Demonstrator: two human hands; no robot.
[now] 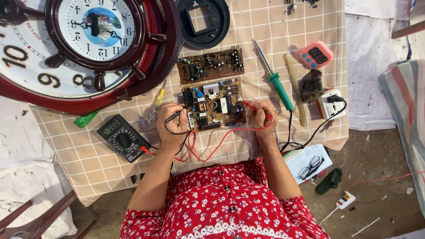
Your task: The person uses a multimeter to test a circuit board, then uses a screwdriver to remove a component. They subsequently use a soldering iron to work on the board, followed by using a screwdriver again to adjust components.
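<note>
Left hand (pixel 171 120) grips a black multimeter probe (pixel 176 115), its tip on the left edge of a brown circuit board (pixel 214 105) lying on a checked cloth (pixel 265 26). Right hand (pixel 264 116) pinches a red probe (pixel 253 107) at the board's right edge. Left of the board sits a black multimeter (pixel 123 138); right of it, a green-handled soldering iron (pixel 275 78); above, a second board (pixel 210 65).

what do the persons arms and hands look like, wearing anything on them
Both hands are bare: no gloves, and no rings or watch can be made out on the left hand or the right hand. The forearms are uncovered up to short sleeves of a red top printed with small white and blue flowers, with buttons down the front.
</note>
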